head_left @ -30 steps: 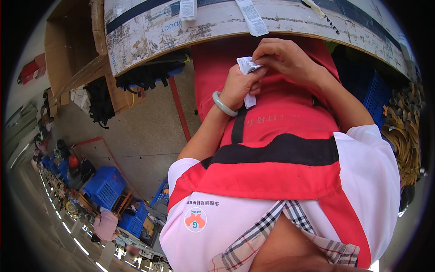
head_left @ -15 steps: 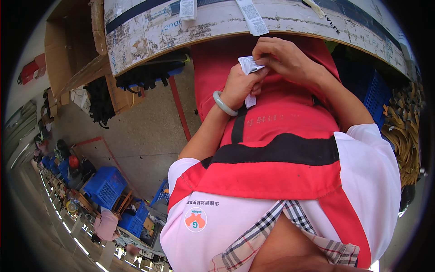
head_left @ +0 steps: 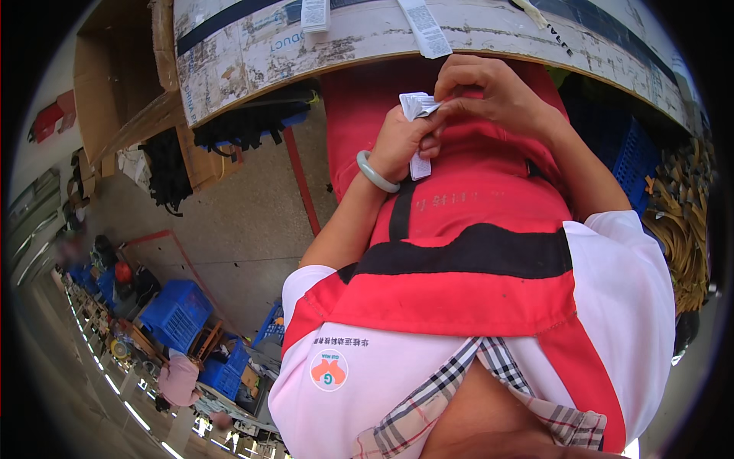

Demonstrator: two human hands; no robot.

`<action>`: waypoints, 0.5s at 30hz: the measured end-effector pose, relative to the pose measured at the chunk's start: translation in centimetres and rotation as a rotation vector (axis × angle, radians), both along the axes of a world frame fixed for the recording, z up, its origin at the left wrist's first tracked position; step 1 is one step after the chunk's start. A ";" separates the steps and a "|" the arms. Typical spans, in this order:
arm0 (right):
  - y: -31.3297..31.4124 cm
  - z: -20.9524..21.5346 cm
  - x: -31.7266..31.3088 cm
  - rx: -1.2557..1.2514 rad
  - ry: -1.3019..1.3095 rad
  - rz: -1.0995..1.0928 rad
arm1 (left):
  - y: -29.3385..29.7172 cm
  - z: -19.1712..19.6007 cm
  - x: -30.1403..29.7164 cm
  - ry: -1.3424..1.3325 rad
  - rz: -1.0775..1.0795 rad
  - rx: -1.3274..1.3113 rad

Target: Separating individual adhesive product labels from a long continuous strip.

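Note:
A bundle of white printed labels [head_left: 415,105] is gripped in my left hand [head_left: 403,141], above the lap of my red apron. Its upper ends fan out over the fingers, and its lower end pokes out below the fist. My right hand [head_left: 493,96] meets the bundle from the right, thumb and forefinger pinched at the labels' upper edge. How many labels the pinch holds is hidden. On the table ahead lie a stack of white labels [head_left: 315,15] and a long printed label strip [head_left: 425,29] that hangs slightly over the edge.
The worn, cardboard-covered table [head_left: 229,84] curves across the top. An open cardboard box [head_left: 115,76] stands at the left, near black straps [head_left: 168,172]. Blue crates [head_left: 177,314] and a person in pink [head_left: 179,380] are farther left. Brownish strips [head_left: 680,229] hang at the right.
My right hand has shifted slightly right and up, its fingers now drawn to the bundle's edge. The labels in my left hand look more fanned out.

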State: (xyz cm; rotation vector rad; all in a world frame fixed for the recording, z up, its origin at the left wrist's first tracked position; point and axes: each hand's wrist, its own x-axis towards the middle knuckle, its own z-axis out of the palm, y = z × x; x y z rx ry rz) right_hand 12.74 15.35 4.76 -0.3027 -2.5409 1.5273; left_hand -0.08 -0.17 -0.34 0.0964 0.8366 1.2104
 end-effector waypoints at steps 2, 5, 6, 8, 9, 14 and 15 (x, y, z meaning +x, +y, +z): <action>-0.4 -0.5 0.0 0.071 0.057 0.020 | -0.1 -0.3 0.0 -0.020 0.004 0.027; -0.8 -1.0 -0.2 0.095 0.007 -0.020 | 0.1 -0.3 0.1 0.015 -0.034 0.037; -1.1 -1.0 -0.3 0.107 -0.007 -0.039 | 0.1 -0.3 0.1 0.016 -0.033 0.035; -1.3 -1.1 -0.4 0.119 -0.021 -0.057 | 0.0 -0.5 0.1 0.006 -0.028 0.033; -1.3 -1.2 -0.4 0.121 -0.037 -0.057 | 0.0 -0.5 0.1 0.006 -0.028 0.034; -0.9 0.6 -0.4 -0.275 -0.176 -0.091 | -0.2 -0.1 -0.4 -0.030 -0.002 0.067; -0.8 0.6 -0.3 -0.274 -0.178 -0.095 | -0.2 0.1 -0.2 -0.032 -0.006 0.069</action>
